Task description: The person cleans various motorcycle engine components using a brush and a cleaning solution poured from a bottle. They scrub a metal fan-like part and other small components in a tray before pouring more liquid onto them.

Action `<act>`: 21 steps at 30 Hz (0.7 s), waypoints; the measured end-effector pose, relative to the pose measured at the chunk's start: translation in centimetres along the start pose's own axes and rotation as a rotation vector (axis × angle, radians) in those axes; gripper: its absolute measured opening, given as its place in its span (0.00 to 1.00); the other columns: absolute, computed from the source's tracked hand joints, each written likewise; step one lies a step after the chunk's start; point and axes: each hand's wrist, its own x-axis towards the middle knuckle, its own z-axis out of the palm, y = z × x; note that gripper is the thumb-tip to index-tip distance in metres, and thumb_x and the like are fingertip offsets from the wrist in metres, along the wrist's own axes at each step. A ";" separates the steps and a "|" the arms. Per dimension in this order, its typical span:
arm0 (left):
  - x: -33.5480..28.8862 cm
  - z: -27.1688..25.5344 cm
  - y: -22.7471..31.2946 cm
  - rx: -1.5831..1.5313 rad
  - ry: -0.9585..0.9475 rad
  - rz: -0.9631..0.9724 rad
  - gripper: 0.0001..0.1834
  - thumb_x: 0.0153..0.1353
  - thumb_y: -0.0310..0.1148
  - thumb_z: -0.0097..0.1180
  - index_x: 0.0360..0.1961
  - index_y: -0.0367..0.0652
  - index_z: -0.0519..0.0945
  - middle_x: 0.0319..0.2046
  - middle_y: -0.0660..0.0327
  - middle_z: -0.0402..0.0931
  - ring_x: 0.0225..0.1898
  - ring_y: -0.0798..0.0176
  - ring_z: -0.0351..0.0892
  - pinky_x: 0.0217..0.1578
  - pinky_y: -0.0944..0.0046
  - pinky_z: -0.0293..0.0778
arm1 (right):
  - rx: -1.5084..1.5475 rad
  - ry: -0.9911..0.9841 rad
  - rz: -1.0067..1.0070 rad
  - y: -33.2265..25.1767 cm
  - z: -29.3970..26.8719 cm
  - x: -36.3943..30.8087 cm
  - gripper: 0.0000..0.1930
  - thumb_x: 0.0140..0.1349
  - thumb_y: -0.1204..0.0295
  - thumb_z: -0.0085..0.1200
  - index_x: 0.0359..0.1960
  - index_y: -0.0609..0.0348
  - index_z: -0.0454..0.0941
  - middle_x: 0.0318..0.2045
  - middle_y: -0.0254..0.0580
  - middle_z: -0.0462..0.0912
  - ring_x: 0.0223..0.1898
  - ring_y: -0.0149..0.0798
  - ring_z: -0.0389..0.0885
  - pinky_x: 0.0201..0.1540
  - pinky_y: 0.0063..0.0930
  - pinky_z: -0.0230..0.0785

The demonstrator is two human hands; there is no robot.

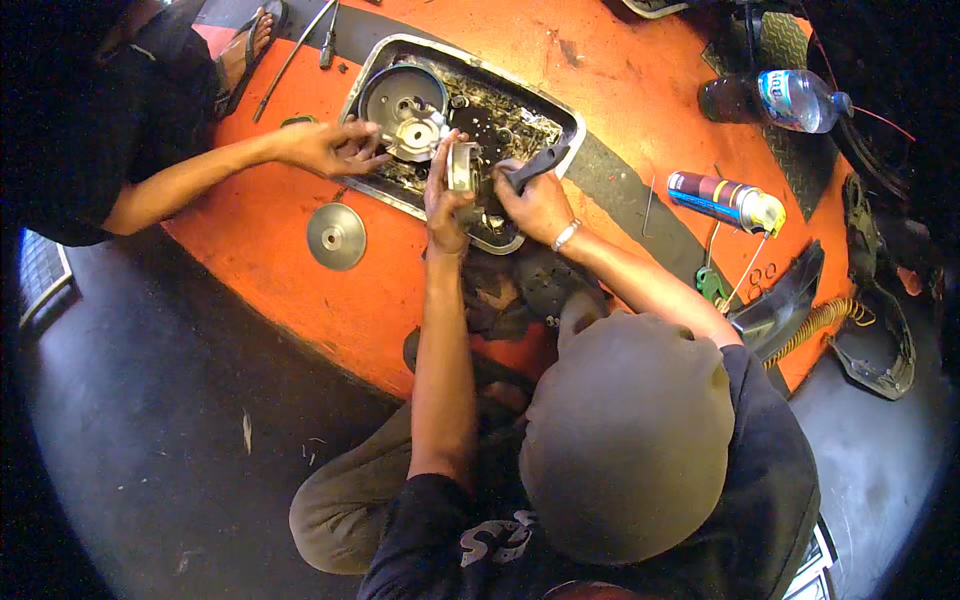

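Note:
Neither of my hands is in view. Below me sits a co-worker in a grey cap (630,440) and dark shirt, whose head and shoulders fill the lower right. That person's left hand (442,205) grips a small metal part (462,167) over a grimy tray (572,112). The same person's right hand (543,210) is closed round a dark-handled tool (537,168); its working end cannot be made out. From the left, another person's hand (335,148) reaches to the tray's edge, fingers partly spread beside a round metal part (415,137) in a dark dish-shaped piece (375,95).
A metal disc (336,237) lies on the orange floor (270,250). To the right are a spray can (715,198), a plastic bottle (795,100), a coiled hose (815,330) and black curved panels (880,350). A long rod tool (290,65) lies at upper left.

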 end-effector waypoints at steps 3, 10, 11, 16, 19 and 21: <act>0.0 0.3 0.1 0.093 -0.039 0.030 0.48 0.38 0.38 0.51 0.68 0.34 0.65 0.64 0.52 0.68 0.64 0.57 0.67 0.66 0.61 0.58 | -0.014 0.052 -0.052 -0.2 0.1 0.2 0.14 0.63 0.61 0.54 0.32 0.60 0.81 0.24 0.60 0.80 0.31 0.63 0.81 0.34 0.49 0.73; 0.1 0.3 1.0 0.051 0.046 0.063 0.49 0.39 0.38 0.51 0.69 0.35 0.64 0.64 0.52 0.68 0.64 0.58 0.68 0.65 0.61 0.61 | -0.067 0.003 -0.089 0.3 -0.4 0.3 0.11 0.65 0.64 0.54 0.41 0.57 0.82 0.26 0.55 0.82 0.31 0.58 0.83 0.35 0.47 0.74; 0.3 0.2 1.1 0.050 0.037 0.006 0.49 0.39 0.38 0.51 0.69 0.35 0.64 0.63 0.52 0.68 0.63 0.57 0.68 0.65 0.60 0.62 | 0.058 0.025 -0.078 0.2 -0.4 0.4 0.12 0.65 0.64 0.54 0.42 0.57 0.82 0.26 0.54 0.82 0.31 0.56 0.83 0.35 0.46 0.74; 0.2 -0.1 1.9 -0.089 0.021 0.060 0.49 0.42 0.39 0.51 0.71 0.38 0.59 0.63 0.51 0.68 0.63 0.53 0.70 0.64 0.56 0.65 | -0.090 0.081 -0.195 0.5 -0.8 2.4 0.12 0.63 0.62 0.56 0.41 0.56 0.80 0.28 0.54 0.83 0.33 0.57 0.83 0.35 0.45 0.74; 0.0 -0.9 3.6 -0.386 0.093 -0.013 0.39 0.59 0.43 0.45 0.72 0.41 0.58 0.63 0.47 0.68 0.62 0.49 0.72 0.61 0.48 0.72 | -0.044 0.100 -0.195 1.6 -0.8 6.3 0.16 0.66 0.56 0.55 0.44 0.54 0.80 0.32 0.54 0.84 0.35 0.56 0.83 0.38 0.44 0.75; 0.2 -1.4 4.7 -0.474 0.114 -0.020 0.37 0.66 0.52 0.42 0.71 0.41 0.59 0.62 0.45 0.70 0.60 0.46 0.74 0.59 0.44 0.73 | -0.037 0.049 -0.256 2.6 -0.1 8.1 0.17 0.65 0.52 0.54 0.49 0.47 0.81 0.33 0.51 0.85 0.36 0.53 0.83 0.39 0.44 0.73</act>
